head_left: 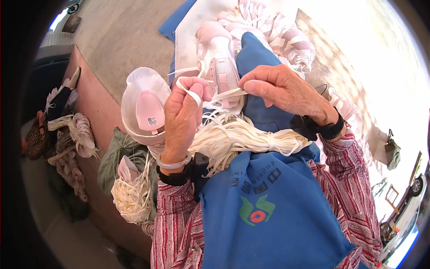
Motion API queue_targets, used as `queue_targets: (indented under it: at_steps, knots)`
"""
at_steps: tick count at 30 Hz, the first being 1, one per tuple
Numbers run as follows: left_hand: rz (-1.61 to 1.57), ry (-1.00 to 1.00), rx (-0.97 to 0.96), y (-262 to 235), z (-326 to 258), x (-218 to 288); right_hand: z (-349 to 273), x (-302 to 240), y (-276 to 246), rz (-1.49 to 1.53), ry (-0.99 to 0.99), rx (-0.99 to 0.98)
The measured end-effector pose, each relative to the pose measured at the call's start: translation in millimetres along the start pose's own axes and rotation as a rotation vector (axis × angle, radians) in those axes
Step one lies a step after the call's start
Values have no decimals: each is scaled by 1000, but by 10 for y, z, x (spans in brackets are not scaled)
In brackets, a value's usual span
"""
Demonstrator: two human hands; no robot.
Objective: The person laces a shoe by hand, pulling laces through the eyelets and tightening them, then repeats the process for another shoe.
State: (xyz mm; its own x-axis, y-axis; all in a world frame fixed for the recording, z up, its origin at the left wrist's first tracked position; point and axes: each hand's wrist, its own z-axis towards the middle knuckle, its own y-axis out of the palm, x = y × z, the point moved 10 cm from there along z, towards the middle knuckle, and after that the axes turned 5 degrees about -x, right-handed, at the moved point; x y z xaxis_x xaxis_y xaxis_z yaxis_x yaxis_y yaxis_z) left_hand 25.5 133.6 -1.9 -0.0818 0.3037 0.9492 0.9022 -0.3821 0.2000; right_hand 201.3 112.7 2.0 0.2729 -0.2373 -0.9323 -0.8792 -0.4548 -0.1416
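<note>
On my feed, left hand [186, 103] curls tight and right hand [282, 89] pinches, both holding a white lace [229, 94] just beyond the lace bundle [224, 141]; pink shoe [220, 60] past it looks barely laced, mostly undone.

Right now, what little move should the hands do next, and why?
Maybe the right hand could gently pull the white lace: it seems to pinch one stretch, while another stretch curves over the left hand's fingers.
</note>
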Motion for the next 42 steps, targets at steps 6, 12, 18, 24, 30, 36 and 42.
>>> queue_targets:
  at_steps: [6, 12, 18, 24, 30, 36, 42]
  knots:
    - [383, 206, 92, 202, 37, -132, 202, -173, 350, -36, -288, 131]
    - [837, 308, 110, 294, -104, -132, 362, 23, 452, -110, -162, 44]
    - [723, 223, -49, 334, -143, -53, 468, 150, 396, 155, -230, 11]
    - [729, 183, -204, 493, -302, -228, 505, 265, 703, 547, -22, -204]
    - [-21, -106, -46, 3, -200, -540, 431, 24, 650, 451, -85, -211]
    - [-492, -231, -66, -112, 117, -431, 340, -83, 772, 96, -221, -189]
    - [-762, -126, -2, -445, 106, -325, 369, 104, 439, 8, -231, 14]
